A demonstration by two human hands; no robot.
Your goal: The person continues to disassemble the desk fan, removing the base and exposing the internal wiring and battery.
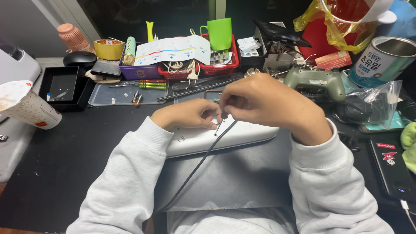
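2 hands meet over a flat white device point(225, 136) lying on a grey mat point(234, 177) at the middle of the dark desk point(56, 164). A black cable point(203, 156) runs from the mat's near edge up across the device to the fingers. The right hand point(268, 106) is closed, pinching a small dark tool at the cable's upper end; the left hand point(188, 113) is curled — fingertips pressed on the device just beside that spot. Behind the hands lie a green game controller point(314, 80), a clear tray point(125, 93) and a green cup point(220, 32). A paper cup point(28, 106) lies tipped at far left — a phone point(390, 167) at right.
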